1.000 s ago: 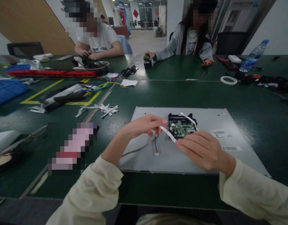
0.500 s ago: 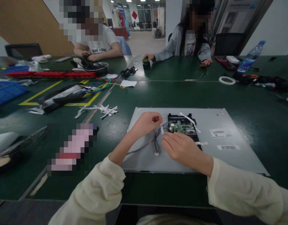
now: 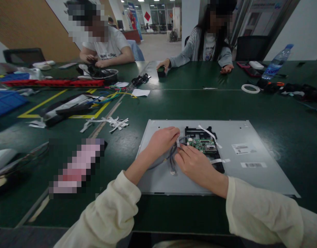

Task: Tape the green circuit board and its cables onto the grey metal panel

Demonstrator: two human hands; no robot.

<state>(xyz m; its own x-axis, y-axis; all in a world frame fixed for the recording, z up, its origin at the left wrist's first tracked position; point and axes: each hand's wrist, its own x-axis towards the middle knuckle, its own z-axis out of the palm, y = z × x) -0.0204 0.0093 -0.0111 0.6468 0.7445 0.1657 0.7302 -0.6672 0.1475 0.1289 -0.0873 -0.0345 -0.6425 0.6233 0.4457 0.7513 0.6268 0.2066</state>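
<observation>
A flat grey metal panel (image 3: 233, 132) lies before me with a black bracket (image 3: 191, 131) and a green circuit board (image 3: 197, 142) on it. My left hand (image 3: 163, 140) pinches the upper end of a short strip of white tape (image 3: 178, 141). At the strip's lower end, the fingertips of my right hand (image 3: 196, 163) are closed on it. Grey cables (image 3: 172, 162) run from the board's left side under both hands, partly hidden. One white tape strip (image 3: 208, 134) crosses the bracket's upper right; another tape strip (image 3: 220, 161) sticks over its right edge.
Loose white tape strips (image 3: 118, 123) and a blurred-out pink object (image 3: 78, 165) lie left of the panel. A tape roll (image 3: 250, 89) and a water bottle (image 3: 278, 62) are at the far right. Two people sit across the green table (image 3: 199, 103), one holding a small black box (image 3: 161, 71).
My two hands have come closer together, bringing the tape strip down against the cables. Across the table, the person's small black box has tilted slightly.
</observation>
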